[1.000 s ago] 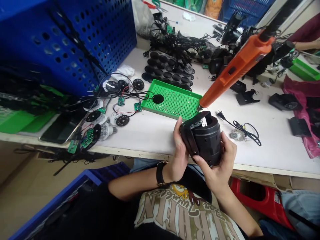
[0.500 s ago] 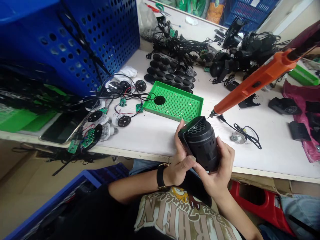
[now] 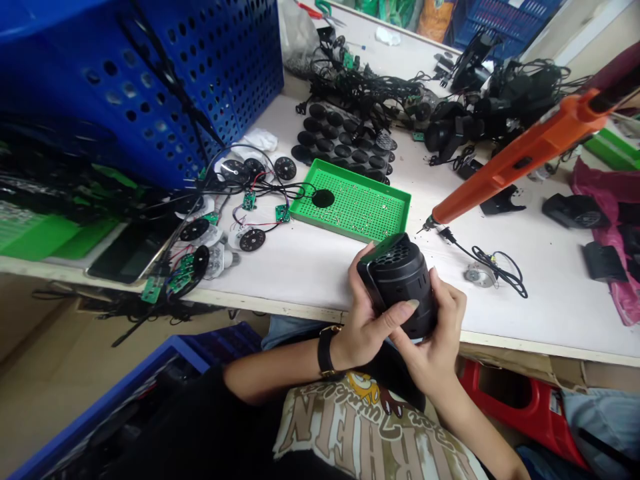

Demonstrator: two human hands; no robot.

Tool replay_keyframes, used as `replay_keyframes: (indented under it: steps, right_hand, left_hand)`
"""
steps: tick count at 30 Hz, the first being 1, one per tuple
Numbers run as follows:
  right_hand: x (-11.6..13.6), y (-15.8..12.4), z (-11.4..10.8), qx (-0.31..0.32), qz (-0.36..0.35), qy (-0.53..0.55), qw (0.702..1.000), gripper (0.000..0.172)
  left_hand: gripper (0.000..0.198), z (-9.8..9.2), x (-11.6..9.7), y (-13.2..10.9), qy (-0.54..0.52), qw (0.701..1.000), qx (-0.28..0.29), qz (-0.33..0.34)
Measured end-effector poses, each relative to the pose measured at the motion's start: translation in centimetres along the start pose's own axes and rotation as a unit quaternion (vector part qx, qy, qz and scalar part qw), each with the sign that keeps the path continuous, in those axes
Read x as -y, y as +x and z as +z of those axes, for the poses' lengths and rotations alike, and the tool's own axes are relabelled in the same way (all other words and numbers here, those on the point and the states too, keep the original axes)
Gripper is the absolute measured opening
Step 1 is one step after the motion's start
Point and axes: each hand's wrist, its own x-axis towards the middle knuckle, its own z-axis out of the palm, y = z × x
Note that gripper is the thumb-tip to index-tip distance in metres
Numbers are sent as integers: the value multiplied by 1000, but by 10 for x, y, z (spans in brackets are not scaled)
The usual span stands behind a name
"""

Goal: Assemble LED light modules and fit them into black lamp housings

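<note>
Between both hands is a black plastic housing [image 3: 404,280] with a honeycomb grille at its top, tilted over the table's front edge. My left hand [image 3: 367,320] wraps its left side, the thumb lying across the front. Fingers of my right hand [image 3: 436,327] grip its right side and lower end. Just beyond the housing sits a green perforated tray [image 3: 305,212] with many small screws and a black disc [image 3: 323,198] in it. An orange electric screwdriver [image 3: 515,163] points its bit down toward the table, right of the housing, untouched by either hand.
Left on the table are wired circuit boards with discs [image 3: 252,239], a phone [image 3: 127,253] and a large blue crate [image 3: 235,60]. A motor with a cable [image 3: 483,273] lies right. Black cables and parts [image 3: 370,90] crowd the back; a red stool [image 3: 525,407] stands below.
My left thumb has slid right and up across the housing's front. The housing has turned slightly in my hands, and the view has shifted a little.
</note>
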Motion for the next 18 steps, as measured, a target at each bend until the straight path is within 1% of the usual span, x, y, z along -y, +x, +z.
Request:
replay_keyframes:
  steps: [2, 4, 7, 9, 13, 18]
  right_hand:
    - [0, -3, 3, 0, 16, 10, 1000, 86]
    - [0, -6, 6, -13, 24, 14, 1000, 85]
    - [0, -10, 10, -41, 21, 11, 999, 85]
    - [0, -10, 11, -48, 18, 14, 999, 86]
    - [2, -7, 8, -26, 25, 29, 999, 85]
    - [1, -4, 5, 21, 44, 51, 997, 82]
  left_hand:
    - [83, 1, 0, 0, 1, 1000, -19, 7]
    - [78, 2, 1, 1, 1, 1000, -25, 10]
    - [75, 0, 2, 4, 5, 1000, -12, 23]
    - [74, -1, 4, 5, 10, 999, -2, 39]
    - [69, -1, 4, 6, 23, 998, -8, 64]
    - [66, 1, 7, 4, 31, 996, -47, 73]
